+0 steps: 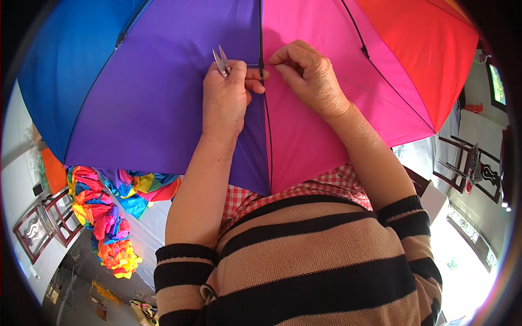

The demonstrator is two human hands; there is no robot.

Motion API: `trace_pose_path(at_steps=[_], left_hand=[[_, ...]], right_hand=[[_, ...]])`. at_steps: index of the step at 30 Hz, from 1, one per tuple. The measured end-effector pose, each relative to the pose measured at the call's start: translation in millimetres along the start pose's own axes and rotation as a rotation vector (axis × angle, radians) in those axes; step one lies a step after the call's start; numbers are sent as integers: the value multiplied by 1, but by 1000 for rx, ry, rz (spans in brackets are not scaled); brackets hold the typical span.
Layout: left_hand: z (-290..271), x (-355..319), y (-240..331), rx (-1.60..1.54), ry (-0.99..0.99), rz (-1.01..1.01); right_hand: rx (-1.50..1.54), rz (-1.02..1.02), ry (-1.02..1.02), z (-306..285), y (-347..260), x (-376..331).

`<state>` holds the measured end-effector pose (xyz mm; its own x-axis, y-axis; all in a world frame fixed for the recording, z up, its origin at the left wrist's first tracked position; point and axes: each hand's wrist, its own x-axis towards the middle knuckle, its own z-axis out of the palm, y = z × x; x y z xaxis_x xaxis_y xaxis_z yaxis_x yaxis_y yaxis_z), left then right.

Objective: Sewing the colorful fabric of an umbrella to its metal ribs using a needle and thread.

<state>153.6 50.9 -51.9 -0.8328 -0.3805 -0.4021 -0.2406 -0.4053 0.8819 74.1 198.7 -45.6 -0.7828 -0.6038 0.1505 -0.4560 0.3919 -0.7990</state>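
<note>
An open rainbow umbrella canopy [141, 103] spreads before me, its purple and pink panels meeting along a dark metal rib [261, 32]. My left hand [225, 100] is closed around small metal thread snips [222, 63], blades pointing up and away. Its fingertips touch the rib, and a thin pale line like thread [253, 65] stretches from them toward it. Over the pink panel, just right of the rib, my right hand [312, 79] has thumb and forefinger pinched together. What lies in that pinch is too fine to make out.
Bunched multicoloured fabric [111, 217] lies at the left, on a pale surface [149, 233]. Wooden chairs stand at the far left [41, 228] and right [473, 168]. Red checked cloth [342, 185] covers my lap under the canopy edge. Further ribs [364, 51] cross the canopy.
</note>
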Motion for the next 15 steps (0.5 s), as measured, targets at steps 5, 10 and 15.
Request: trace_pose_path(at_steps=[5, 10, 15], left_hand=[[2, -2, 2, 13, 20, 3], [4, -1, 4, 63, 20, 2], [-8, 0, -1, 114, 28, -20]], right_hand=[[18, -16, 5, 3, -1, 2], [-69, -46, 21, 11, -1, 10], [-384, -35, -140, -41, 8, 17]])
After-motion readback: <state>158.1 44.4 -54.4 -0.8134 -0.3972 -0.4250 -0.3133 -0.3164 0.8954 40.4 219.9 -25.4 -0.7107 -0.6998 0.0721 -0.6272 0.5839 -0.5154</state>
